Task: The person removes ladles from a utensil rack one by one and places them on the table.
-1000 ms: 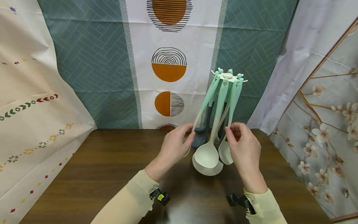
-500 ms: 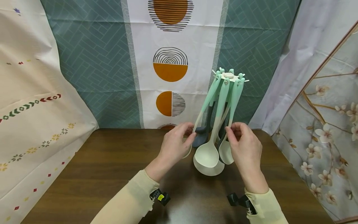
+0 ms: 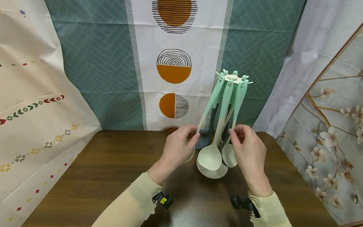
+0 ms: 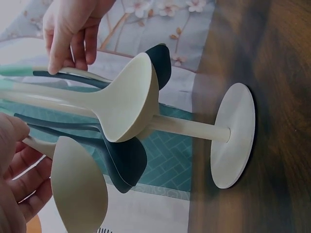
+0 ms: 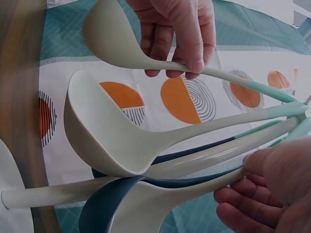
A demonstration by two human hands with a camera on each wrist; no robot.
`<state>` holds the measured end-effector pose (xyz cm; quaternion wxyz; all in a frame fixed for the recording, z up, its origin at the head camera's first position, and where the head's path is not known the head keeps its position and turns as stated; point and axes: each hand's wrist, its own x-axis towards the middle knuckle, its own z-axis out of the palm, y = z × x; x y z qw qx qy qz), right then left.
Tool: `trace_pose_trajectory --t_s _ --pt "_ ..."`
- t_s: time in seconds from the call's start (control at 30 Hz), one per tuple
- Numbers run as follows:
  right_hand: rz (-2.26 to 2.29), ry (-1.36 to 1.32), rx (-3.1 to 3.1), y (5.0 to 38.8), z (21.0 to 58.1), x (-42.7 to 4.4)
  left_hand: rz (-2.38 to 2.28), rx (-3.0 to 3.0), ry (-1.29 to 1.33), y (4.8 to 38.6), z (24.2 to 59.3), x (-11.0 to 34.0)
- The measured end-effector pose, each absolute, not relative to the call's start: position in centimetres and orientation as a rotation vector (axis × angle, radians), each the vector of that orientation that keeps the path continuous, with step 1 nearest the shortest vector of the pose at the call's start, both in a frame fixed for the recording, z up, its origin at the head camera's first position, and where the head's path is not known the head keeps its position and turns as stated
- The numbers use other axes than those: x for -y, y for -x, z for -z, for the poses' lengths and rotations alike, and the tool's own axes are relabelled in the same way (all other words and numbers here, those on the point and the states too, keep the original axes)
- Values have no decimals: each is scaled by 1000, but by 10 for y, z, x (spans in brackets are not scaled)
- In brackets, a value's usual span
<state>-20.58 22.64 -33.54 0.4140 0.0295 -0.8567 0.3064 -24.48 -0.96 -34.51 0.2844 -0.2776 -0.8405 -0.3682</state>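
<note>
A cream rotating utensil stand (image 3: 232,77) with a round base (image 3: 212,175) stands upright on the table, hung with mint-handled utensils. My left hand (image 3: 177,143) pinches the cream handle of a spoon (image 4: 79,187), swung out to the left; in the head view the hand hides most of its bowl. On the other side, my right hand (image 3: 249,146) pinches the lower handle of a second cream spoon (image 3: 229,155). Between both hands a cream ladle (image 3: 210,157) hangs in front of the pole, untouched. Dark blue utensils (image 4: 126,162) hang behind, partly hidden.
The stand is on a brown wooden table (image 3: 119,176), toward its right side. A green and white patterned cloth (image 3: 102,63) hangs at the back. Cloths hang along the left (image 3: 34,104) and the right, with flowers on the right one (image 3: 330,135).
The head view shifts slightly, so the scene sits a little farther right. Both hands keep their pinch on the spoons, and the utensils barely move.
</note>
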Motion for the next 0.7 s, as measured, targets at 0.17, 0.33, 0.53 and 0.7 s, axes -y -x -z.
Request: trace_pose_trajectory --t_s 0.17,0.33,0.53,0.7 --pt "-762 -64 2160 205 335 -226 947 2221 763 244 344 9" --pt "-767 -63 2166 205 335 -226 932 2200 770 243 345 9" --pt "-768 -65 2166 206 335 -226 945 2187 762 243 345 10" --pt "-770 -63 2166 205 334 -228 953 2180 767 243 344 10"
